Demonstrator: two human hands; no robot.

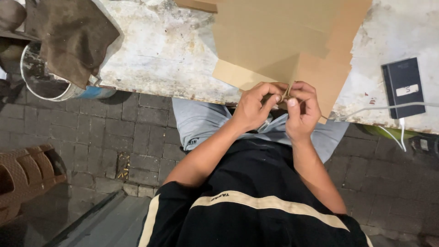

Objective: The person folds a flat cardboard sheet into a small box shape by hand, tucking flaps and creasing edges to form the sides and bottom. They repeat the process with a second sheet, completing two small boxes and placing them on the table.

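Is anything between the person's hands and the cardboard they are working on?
Nothing visible. The left hand and right hand both already pinch the near edge of the cardboard at the table edge. The dark box and its cable lie off to the side.

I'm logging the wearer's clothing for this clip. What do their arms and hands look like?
Both arms are bare to the shoulder. The left hand and right hand wear no gloves, rings or watch. The black top has a cream stripe across it.
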